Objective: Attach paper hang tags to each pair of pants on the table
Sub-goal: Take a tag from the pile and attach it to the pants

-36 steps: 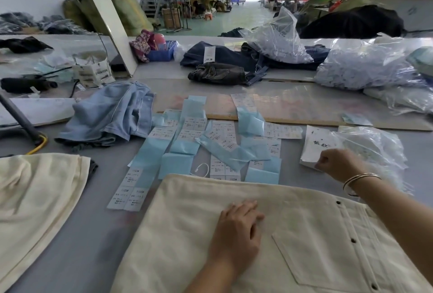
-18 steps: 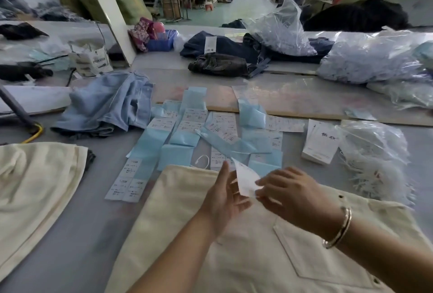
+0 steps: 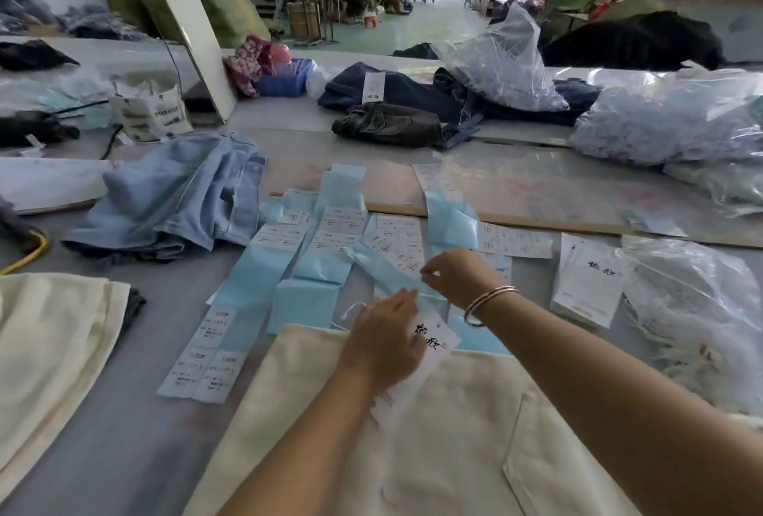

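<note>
Cream pants (image 3: 433, 453) lie flat in front of me with a back pocket at the right. My left hand (image 3: 384, 340) holds a white hang tag (image 3: 429, 344) with black writing over the waistband. My right hand (image 3: 458, 274), with bangles on its wrist, reaches past it to the blue-backed sticker strips (image 3: 330, 255) and pinches at one strip's edge. What sits between its fingertips is too small to make out. A stack of white hang tags (image 3: 586, 280) lies to the right.
Light blue jeans (image 3: 173, 193) lie crumpled at the left, dark jeans (image 3: 396, 125) further back. More cream fabric (image 3: 45, 338) covers the near left. Clear plastic bags (image 3: 697, 309) of small fasteners sit at the right, larger bags (image 3: 669, 123) behind them. A wooden board (image 3: 536, 197) crosses the table.
My right hand fetched a tag from the right-hand stack and passed it to my left hand. Now the right hand has moved forward onto the sticker strips while the left keeps the tag.
</note>
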Demonstrator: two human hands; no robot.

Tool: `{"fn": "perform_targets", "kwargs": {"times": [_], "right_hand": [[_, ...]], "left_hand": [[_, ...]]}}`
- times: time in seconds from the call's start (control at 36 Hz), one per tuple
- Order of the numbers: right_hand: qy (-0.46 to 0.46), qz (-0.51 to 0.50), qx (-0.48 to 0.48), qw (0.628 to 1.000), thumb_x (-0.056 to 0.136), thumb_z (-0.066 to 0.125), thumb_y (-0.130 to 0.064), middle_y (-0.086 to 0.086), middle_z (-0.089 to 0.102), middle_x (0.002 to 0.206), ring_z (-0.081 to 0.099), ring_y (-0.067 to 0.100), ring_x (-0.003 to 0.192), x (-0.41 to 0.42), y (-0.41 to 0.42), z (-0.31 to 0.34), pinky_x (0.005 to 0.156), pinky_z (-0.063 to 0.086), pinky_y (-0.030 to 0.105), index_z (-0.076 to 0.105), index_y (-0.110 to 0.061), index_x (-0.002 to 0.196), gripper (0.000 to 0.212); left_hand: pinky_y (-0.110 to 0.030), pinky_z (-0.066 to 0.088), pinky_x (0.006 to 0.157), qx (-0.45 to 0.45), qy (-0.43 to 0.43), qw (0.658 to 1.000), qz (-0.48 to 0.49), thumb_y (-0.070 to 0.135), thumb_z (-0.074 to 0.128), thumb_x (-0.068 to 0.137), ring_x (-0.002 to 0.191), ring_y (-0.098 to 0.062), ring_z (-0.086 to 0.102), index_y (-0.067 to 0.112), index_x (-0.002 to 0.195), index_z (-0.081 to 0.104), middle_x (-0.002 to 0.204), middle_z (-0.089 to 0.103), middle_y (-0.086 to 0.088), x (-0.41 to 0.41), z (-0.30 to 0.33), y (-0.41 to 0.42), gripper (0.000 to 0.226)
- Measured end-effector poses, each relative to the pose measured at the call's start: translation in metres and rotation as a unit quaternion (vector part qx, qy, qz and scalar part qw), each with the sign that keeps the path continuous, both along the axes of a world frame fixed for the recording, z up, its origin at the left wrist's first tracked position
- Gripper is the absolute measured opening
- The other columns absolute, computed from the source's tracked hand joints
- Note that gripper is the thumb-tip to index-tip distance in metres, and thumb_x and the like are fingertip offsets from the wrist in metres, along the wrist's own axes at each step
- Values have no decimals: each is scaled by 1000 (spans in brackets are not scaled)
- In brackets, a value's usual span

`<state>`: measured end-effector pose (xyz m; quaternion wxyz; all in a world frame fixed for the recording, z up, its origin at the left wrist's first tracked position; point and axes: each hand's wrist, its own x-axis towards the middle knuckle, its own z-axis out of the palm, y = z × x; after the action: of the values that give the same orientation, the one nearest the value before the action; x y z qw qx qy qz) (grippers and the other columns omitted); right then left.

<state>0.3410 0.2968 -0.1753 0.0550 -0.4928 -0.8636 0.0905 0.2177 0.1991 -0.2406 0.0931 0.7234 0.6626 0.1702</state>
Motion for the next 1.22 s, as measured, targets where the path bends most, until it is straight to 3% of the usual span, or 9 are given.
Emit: {"fn": "perform_targets", "kwargs": {"times": [0.25,0.5,0.64,0.75,0.86,0.92,1.0,1.06,1.22], "right_hand": [[-107,34,36,993,98,45,-30,2,64,113,63,23,99,-21,23,-20,82,52,32,68,-21,115,30],[-120,36,87,988,99,42,-19,4,69,100,65,23,92,-28,24,-19,82,55,35,70,-13,104,29],[-104,27,130,986,97,42,-19,5,69,88,67,24,82,-29,24,-25,68,52,30,68,-13,97,27],[104,-128,29,986,90,53,-20,13,68,81,61,24,74,-23,39,-18,69,53,33,68,-6,88,21],[413,-280,-76,863,89,58,-15,16,66,76,60,20,62,4,61,10,65,55,35,67,4,97,22],[481,-302,-101,817,91,57,-15,10,67,80,62,17,59,23,65,20,58,55,30,65,1,102,21],[306,-202,-14,930,89,60,-14,12,71,90,65,22,70,44,51,22,72,57,39,68,-8,97,13],[188,-108,18,976,86,66,-18,7,69,103,62,21,83,48,34,16,82,51,35,68,-12,106,20],[-23,49,79,995,87,63,-40,-4,57,130,52,20,113,19,16,-8,94,45,35,57,-27,129,44]], "left_hand": [[-32,25,104,30,24,999,0,31,46,86,117,-23,50,16,135,45,130,56,-3,2,-5,-1,51],[-31,26,105,37,12,999,4,31,48,86,117,-23,51,17,136,45,129,57,-2,2,-3,-3,51],[-32,27,104,46,3,999,6,29,48,85,115,-23,52,17,133,47,127,58,-2,2,-3,-3,49],[-33,29,102,50,-4,999,4,29,48,83,114,-23,53,17,130,50,127,59,-2,2,-4,-3,48],[-32,30,103,57,-20,998,4,27,50,82,115,-22,54,17,129,52,128,59,-1,1,-5,-3,48],[-30,27,104,51,-26,998,5,27,50,83,118,-21,52,17,129,51,129,58,-1,0,-5,-2,47],[-29,26,102,42,-20,999,8,27,48,85,117,-21,52,17,127,51,126,58,0,1,-5,-3,43],[-29,27,100,40,-5,999,8,27,47,86,114,-21,52,18,124,50,124,58,0,2,-4,-3,40],[-30,28,96,36,18,999,6,28,47,86,113,-22,53,17,121,50,121,59,-1,3,-3,-2,36]]}}
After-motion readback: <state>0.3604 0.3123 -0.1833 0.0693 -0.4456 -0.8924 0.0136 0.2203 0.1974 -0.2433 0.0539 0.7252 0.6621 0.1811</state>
